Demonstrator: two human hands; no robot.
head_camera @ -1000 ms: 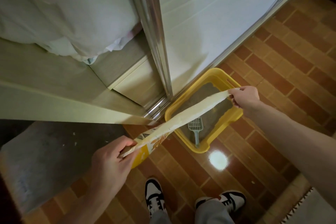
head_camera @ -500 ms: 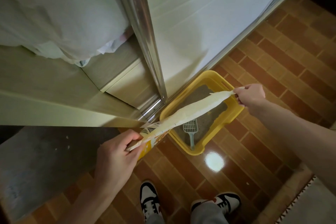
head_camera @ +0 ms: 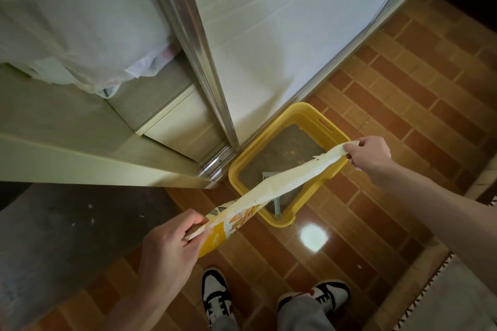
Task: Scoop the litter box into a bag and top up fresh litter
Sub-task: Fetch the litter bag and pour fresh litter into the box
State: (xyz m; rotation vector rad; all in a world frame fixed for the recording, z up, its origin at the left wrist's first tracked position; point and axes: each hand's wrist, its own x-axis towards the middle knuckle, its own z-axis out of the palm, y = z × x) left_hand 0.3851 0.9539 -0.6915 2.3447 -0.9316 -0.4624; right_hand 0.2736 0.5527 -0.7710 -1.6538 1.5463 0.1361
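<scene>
A yellow litter box (head_camera: 313,111) with grey litter stands on the tiled floor beside a sliding door. A pale blue scoop (head_camera: 277,207) lies in it, mostly hidden behind the bag. Both my hands hold a yellow-and-white litter bag (head_camera: 271,188) by its top, stretched flat across the box. My left hand (head_camera: 172,244) pinches the near end of the top edge. My right hand (head_camera: 369,154) grips the far end, over the box's right rim.
A metal sliding-door frame (head_camera: 204,62) rises just left of the box. A dark grey mat (head_camera: 67,236) lies at the left. A patterned rug edge (head_camera: 443,290) is at the lower right. My two shoes (head_camera: 216,298) stand near the bottom.
Both hands keep hold of the bag's top. The bag's top stays stretched between them and now crosses the scoop. The view has shifted slightly.
</scene>
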